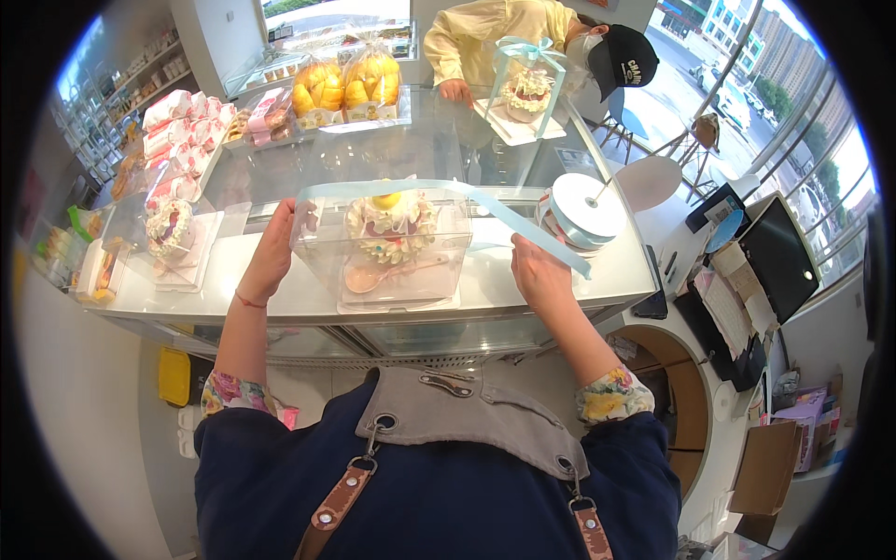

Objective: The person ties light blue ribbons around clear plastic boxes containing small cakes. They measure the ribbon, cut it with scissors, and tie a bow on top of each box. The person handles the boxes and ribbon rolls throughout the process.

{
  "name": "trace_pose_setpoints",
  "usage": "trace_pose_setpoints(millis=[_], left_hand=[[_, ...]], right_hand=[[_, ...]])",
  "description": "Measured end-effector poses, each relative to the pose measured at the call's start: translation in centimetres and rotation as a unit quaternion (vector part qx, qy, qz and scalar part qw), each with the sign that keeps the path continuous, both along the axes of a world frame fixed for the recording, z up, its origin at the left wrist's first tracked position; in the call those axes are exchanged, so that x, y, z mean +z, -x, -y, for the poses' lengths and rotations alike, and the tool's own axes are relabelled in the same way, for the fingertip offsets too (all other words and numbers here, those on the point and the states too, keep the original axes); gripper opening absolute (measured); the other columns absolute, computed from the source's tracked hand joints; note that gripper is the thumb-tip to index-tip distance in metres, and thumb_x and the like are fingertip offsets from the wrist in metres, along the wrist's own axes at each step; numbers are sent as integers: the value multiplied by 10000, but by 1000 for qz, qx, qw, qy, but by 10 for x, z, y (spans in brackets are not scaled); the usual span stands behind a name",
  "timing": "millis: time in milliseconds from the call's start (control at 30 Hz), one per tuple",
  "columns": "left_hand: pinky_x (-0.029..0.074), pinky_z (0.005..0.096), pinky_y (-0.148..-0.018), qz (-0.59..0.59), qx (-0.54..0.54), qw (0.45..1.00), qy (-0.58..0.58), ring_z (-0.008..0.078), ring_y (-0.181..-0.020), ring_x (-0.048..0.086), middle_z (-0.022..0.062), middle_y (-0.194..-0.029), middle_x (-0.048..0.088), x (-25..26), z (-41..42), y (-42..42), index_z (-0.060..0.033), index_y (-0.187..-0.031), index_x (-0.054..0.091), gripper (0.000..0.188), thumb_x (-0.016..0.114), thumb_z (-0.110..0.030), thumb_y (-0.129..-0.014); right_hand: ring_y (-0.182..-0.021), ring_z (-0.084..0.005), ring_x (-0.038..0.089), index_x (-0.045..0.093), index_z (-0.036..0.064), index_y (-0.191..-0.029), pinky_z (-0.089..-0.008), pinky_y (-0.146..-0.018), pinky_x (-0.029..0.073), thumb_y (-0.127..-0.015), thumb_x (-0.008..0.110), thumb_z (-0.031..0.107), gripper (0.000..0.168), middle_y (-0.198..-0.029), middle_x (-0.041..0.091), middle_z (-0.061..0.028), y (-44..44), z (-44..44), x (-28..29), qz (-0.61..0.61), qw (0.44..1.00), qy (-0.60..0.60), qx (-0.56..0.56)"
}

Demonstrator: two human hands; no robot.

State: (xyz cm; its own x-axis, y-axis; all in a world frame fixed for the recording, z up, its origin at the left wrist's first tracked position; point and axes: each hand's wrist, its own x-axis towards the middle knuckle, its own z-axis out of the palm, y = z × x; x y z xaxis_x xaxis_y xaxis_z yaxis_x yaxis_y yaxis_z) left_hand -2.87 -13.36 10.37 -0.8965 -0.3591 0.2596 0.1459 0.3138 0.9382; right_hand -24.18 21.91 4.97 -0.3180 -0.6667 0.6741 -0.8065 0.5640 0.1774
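Observation:
A clear plastic cake box (448,273) stands in front of me on the white counter edge. Inside it is a small cake (392,227) with cream ruffles and a yellow topping, and a pinkish spoon (364,277) lies in front of the cake. Light blue ribbon (420,186) stretches across the top of the box. My left hand (274,245) rests against the box's left side, where the ribbon reaches; its fingertips are partly hidden. To the right of the box, my right hand (542,273) pinches the ribbon, whose loose end (577,264) extends past my fingers.
A ribbon spool (588,206) stands at the right. Another boxed cake (168,234) sits at left, near wrapped packages (171,133) and bagged bread (343,87). Across the glass display case (420,150), a person in yellow (490,35) leans by a ribboned cake box (528,94).

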Motion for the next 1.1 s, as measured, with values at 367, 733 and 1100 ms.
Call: trace_pose_setpoints(millis=[367,733,1100], left_hand=[[413,260,-699,-63,-153,977,-133,51,-541,369,-52,-584,437,54,47,13,-94,-792,507,415,654,-467,-901],[469,213,-691,-35,-253,949,-187,-6,-530,422,-51,-752,553,178,4,77,-56,-1151,530,211,560,-167,-974],[529,244,-825,15,-328,942,-69,52,-863,618,52,-1195,618,219,-27,147,-30,-1259,552,302,515,-182,-1000]], right_hand=[[-751,-225,560,566,90,-859,-367,-652,475,-727,598,68,138,-735,519,-43,-22,-54,-14,114,991,-44,-55],[-724,-229,571,517,65,-849,-323,-586,504,-772,603,44,117,-740,537,-53,3,10,25,35,991,120,-39],[-774,-244,586,575,89,-962,-347,-598,510,-642,720,33,356,-802,558,-51,-59,-29,36,93,982,119,-117]])
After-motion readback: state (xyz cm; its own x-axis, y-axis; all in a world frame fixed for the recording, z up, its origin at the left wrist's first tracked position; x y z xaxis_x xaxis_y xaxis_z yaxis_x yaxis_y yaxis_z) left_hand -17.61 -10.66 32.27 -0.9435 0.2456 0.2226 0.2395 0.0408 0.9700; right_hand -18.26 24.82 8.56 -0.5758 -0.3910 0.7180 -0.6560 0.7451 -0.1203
